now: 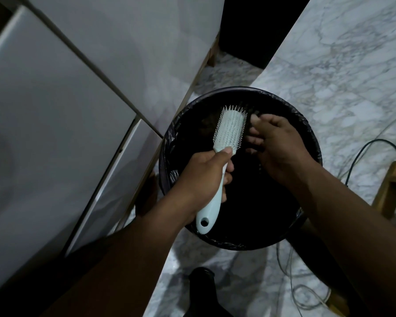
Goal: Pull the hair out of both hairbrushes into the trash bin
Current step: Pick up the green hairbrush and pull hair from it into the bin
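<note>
Pale plastic filled my left grip (206,172): I had it clenched round the neck of the mint hairbrush (222,156), just under the head, with the handle running back toward me past the near rim of the trash bin (311,133). The bristles faced up and to the right, and the brush hung over the open mouth of the bin, above its left half.

My right grip (277,143) sat just beside the bristled edge, fingers (253,139) curled in against the pins. A dark wisp (253,115) showed at the fingertips, probably hair, but against the black liner I could not tell how much was pinched, or whether the fingers had closed on anything at all.

I judged the brush light and stiff, safe to hold hard at the neck. The hair would be soft, weightless and clingy, best pinched low at the base of the pins and drawn up along them. The pins looked thin and would flex, so a sideways yank seemed unwise.

Room was good: the bin's mouth was wide, and both hands were well inside its rim. A white cabinet (66,110) stood close on the left, cables (364,152) lay on the marble floor (329,65) to the right. I saw no second brush.
</note>
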`<state>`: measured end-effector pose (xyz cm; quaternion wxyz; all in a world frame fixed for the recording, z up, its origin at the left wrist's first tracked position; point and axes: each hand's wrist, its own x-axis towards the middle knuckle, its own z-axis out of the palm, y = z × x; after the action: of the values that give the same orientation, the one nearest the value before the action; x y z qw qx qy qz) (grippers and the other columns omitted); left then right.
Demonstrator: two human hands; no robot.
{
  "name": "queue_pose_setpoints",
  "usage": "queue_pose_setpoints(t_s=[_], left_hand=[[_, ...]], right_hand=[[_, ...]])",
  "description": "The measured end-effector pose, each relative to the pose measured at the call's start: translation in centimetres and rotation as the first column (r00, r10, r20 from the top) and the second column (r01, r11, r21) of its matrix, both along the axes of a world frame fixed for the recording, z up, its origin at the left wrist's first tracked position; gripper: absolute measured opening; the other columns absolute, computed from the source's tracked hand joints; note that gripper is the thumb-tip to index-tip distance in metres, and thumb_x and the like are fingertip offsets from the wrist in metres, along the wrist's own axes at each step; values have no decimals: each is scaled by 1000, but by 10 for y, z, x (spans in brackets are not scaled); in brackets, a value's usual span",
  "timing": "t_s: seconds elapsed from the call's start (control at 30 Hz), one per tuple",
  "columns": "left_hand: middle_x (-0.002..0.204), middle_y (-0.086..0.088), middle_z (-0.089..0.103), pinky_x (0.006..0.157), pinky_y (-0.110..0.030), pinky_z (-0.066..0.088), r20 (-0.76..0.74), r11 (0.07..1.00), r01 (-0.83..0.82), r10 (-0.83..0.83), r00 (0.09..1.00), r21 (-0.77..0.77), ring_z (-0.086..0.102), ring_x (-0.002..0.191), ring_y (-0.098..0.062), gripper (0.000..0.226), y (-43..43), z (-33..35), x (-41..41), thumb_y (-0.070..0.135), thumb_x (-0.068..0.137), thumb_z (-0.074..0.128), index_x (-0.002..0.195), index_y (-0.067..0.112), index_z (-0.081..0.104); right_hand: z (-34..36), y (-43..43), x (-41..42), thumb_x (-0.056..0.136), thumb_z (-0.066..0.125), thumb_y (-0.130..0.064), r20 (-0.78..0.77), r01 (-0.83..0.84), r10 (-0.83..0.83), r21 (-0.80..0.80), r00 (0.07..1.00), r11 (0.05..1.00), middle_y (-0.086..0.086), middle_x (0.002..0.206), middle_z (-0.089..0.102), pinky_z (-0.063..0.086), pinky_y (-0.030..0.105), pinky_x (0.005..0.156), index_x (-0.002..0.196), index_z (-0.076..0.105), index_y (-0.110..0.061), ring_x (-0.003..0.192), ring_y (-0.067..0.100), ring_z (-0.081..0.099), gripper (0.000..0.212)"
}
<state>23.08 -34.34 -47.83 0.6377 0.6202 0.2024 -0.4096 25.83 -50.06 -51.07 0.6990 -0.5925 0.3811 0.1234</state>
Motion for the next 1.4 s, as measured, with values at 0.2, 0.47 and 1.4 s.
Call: queue_pose_setpoints(t_s=[0.2,0.47,1.4], left_hand=[[48,6,44,39,-23,40,33,983,169,-172,985,67,43,37,-7,41,0,2,-5,38,103,51,73,11,56],[49,6,46,40,-23,41,130,963,249,-261,957,103,44,40,-11,42,-1,2,-10,39,102,53,72,11,59],[67,-8,68,39,-25,47,249,875,113,-255,934,470,63,39,-17,24,20,22,-35,28,93,66,79,10,60]], right_hand=[[1,3,-6,84,77,-37,112,-288,332,-296,936,911,-6,116,65,50,18,78,127,61,-22,99,-3,64,48],[-6,-8,-4,87,76,-28,218,-149,260,-422,941,894,0,76,72,51,22,69,78,72,-12,70,5,64,18],[23,7,-36,89,71,-22,-175,-537,561,-607,809,586,-1,77,70,53,28,79,94,71,-14,83,20,71,9]])
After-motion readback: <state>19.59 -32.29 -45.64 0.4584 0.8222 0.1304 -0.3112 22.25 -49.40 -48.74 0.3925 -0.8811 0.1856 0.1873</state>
